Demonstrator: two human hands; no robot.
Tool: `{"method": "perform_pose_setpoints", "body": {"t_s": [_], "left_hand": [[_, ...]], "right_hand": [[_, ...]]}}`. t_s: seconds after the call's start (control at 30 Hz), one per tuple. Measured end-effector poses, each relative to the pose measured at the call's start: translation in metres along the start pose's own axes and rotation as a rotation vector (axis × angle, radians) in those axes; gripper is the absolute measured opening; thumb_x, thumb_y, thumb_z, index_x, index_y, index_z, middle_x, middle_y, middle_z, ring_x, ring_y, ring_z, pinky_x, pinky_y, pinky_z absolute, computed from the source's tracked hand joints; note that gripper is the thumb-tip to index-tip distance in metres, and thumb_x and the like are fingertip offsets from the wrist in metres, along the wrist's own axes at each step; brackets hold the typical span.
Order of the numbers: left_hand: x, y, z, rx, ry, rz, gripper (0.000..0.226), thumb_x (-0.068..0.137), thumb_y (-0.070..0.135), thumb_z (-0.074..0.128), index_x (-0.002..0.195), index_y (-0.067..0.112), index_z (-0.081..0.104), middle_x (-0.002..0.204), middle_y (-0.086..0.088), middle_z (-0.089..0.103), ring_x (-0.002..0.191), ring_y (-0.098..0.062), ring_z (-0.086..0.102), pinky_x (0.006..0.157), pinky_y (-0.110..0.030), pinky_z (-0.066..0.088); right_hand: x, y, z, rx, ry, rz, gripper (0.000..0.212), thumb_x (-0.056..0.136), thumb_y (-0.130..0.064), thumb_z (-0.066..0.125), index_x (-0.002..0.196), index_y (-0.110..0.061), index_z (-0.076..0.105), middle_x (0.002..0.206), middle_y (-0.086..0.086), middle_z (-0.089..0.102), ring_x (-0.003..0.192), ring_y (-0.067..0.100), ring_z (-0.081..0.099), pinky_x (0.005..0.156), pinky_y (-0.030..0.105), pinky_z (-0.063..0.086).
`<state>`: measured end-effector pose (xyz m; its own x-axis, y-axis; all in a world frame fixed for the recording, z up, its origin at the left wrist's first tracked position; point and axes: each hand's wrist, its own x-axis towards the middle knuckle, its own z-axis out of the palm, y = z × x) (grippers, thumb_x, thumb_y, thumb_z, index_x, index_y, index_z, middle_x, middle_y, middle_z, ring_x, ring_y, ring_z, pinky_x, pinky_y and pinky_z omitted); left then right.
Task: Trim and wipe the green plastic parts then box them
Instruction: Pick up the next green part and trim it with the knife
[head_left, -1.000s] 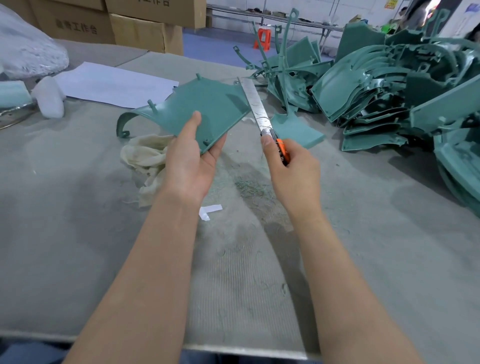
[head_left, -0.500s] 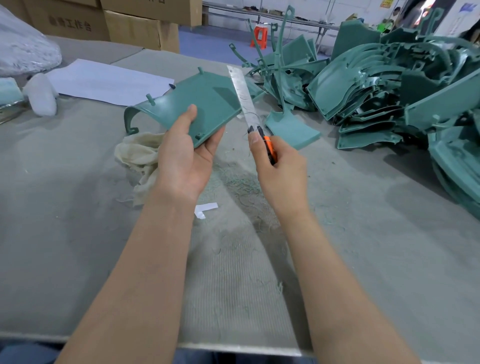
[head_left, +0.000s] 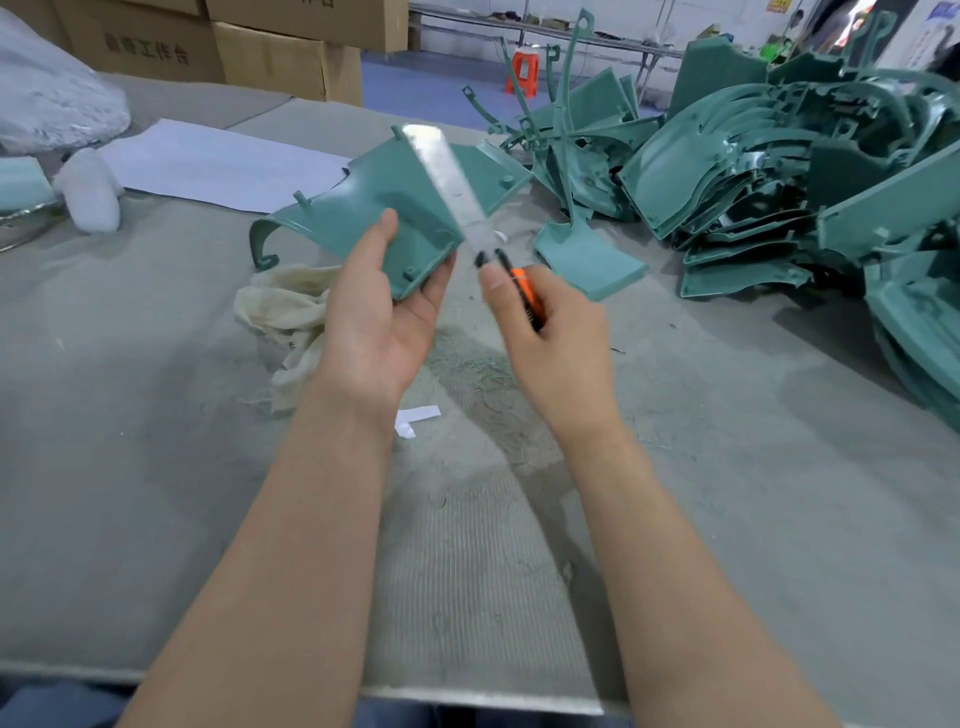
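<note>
My left hand (head_left: 379, 317) holds a flat green plastic part (head_left: 379, 208) above the table, thumb on its upper face and fingers under its near corner. My right hand (head_left: 550, 338) grips an orange-handled utility knife (head_left: 522, 288). Its long steel blade (head_left: 449, 182) lies across the part's right edge and is blurred with motion. A cream cloth (head_left: 288, 306) lies crumpled on the table just left of my left hand. A big heap of green plastic parts (head_left: 779, 171) fills the table's right and far side.
Green shavings litter the grey table (head_left: 156, 415) between my hands. A white paper sheet (head_left: 208, 166) lies at the far left beside white plastic bags (head_left: 52, 104). Cardboard boxes (head_left: 249, 47) stand behind. A single green piece (head_left: 587, 260) lies right of the knife.
The knife blade has slid left, from beside the part's right edge onto it. My left hand has tilted the part a little.
</note>
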<state>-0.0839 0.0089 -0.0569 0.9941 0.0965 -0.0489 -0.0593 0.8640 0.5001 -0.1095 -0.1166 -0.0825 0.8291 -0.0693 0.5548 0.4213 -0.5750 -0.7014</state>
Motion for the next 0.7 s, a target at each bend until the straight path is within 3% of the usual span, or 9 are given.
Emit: {"method": "perform_pose_setpoints", "body": {"t_s": [0.1, 0.23, 0.7], "left_hand": [[-0.002, -0.001, -0.001, -0.027, 0.001, -0.007, 0.008, 0.095, 0.009, 0.055, 0.1, 0.005, 0.06, 0.088, -0.01, 0.073, 0.079, -0.02, 0.071, 0.073, -0.031, 0.059], [-0.003, -0.001, 0.0, -0.074, -0.013, -0.025, 0.011, 0.095, 0.009, 0.052, 0.1, 0.003, 0.06, 0.088, -0.012, 0.073, 0.081, -0.024, 0.071, 0.082, -0.038, 0.058], [0.0, 0.001, -0.001, 0.01, -0.025, 0.042, 0.02, 0.099, 0.013, 0.05, 0.114, 0.004, 0.058, 0.092, -0.008, 0.073, 0.081, -0.016, 0.071, 0.068, -0.027, 0.058]], "right_hand": [[0.004, 0.009, -0.008, -0.05, 0.094, 0.088, 0.048, 0.093, -0.055, 0.05, 0.059, -0.027, 0.03, 0.045, -0.011, 0.035, 0.046, 0.008, 0.032, 0.048, 0.022, 0.022], [0.004, 0.013, -0.006, -0.082, 0.086, 0.111, 0.05, 0.093, -0.054, 0.051, 0.058, -0.028, 0.028, 0.044, -0.011, 0.033, 0.045, 0.009, 0.033, 0.048, 0.022, 0.022], [0.002, 0.013, -0.002, -0.029, 0.006, 0.111, 0.05, 0.094, -0.05, 0.053, 0.058, -0.024, 0.03, 0.046, -0.008, 0.03, 0.047, 0.009, 0.031, 0.047, 0.022, 0.021]]}}
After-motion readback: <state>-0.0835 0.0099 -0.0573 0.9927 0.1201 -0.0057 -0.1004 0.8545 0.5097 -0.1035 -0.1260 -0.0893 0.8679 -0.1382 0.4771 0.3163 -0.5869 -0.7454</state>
